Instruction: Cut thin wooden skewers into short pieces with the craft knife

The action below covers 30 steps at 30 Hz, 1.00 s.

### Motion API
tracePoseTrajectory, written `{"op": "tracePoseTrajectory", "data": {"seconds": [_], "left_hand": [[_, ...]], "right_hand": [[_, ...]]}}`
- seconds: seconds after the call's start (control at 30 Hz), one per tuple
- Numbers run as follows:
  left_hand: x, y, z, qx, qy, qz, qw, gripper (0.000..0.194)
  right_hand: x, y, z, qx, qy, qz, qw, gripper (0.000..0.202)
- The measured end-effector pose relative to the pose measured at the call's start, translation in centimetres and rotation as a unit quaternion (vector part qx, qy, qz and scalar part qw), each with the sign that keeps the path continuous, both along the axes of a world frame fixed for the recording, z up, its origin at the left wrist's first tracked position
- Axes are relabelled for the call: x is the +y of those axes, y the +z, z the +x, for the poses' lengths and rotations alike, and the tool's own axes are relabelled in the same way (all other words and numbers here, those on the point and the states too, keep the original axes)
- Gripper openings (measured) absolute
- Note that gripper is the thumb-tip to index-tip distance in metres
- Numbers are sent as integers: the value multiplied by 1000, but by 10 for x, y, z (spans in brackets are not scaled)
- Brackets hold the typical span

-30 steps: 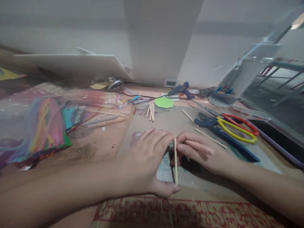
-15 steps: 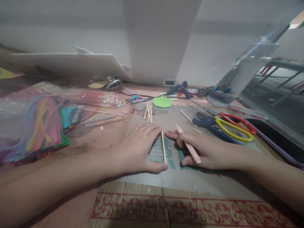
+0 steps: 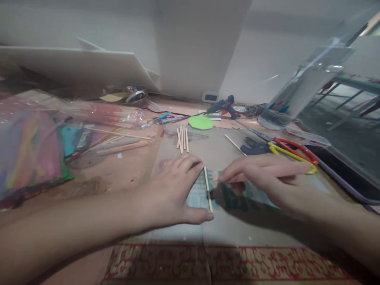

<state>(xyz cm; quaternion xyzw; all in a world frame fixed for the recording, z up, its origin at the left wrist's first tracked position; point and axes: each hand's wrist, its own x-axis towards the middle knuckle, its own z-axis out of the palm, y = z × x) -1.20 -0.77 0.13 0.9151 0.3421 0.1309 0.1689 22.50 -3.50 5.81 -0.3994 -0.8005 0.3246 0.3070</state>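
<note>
A thin wooden stick [image 3: 208,189] lies on the grey sheet, spanned end to end by my left hand [image 3: 172,190]. The thumb presses at its near end, and the fingertips touch its far end. Just to the right, my right hand [image 3: 261,178] grips a slim pink pen [image 3: 292,169] like a writing tool. The pen's tip points left toward the stick, a short gap away. Several short sticks [image 3: 182,140] lie in a loose bunch beyond my left hand. Dark blue pliers [image 3: 255,147] and scissors [image 3: 297,150] with red and yellow handles sit behind my right hand.
A green paper polygon [image 3: 201,122] and a blue glue gun [image 3: 224,106] lie at the back. Colourful pipe cleaners in plastic [image 3: 32,146] stand left. A clear container [image 3: 297,95] and a phone [image 3: 344,170] are at right. White board [image 3: 89,65] leans at the back left.
My right hand has turned the pen so that its tip points left at the stick. The left hand keeps its hold on the stick. The view has shifted slightly.
</note>
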Motion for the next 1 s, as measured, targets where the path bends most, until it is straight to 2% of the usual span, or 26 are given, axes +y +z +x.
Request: {"op": "tracePoseTrajectory", "data": {"seconds": [0.07, 0.13, 0.27, 0.47, 0.67, 1.0], "left_hand": [[0, -2, -1, -17, 0, -5, 1000, 92], [0, -3, -1, -32, -7, -8, 999, 96], [0, -2, 0, -39, -20, 0, 999, 98], [-2, -1, 3, -37, -16, -2, 999, 100], [-1, -3, 4, -41, -18, 1, 999, 90], [0, -2, -1, -25, -23, -9, 999, 93]], "right_hand": [[0, -11, -6, 19, -18, -61, 998, 25], [0, -21, -8, 62, -42, -89, 993, 14], [-1, -31, -7, 91, -50, -79, 991, 20], [-3, -30, -10, 28, -37, -84, 995, 24], [-1, -31, -14, 27, -28, -120, 992, 26], [-1, -34, -9, 5, 19, -111, 994, 26]]}}
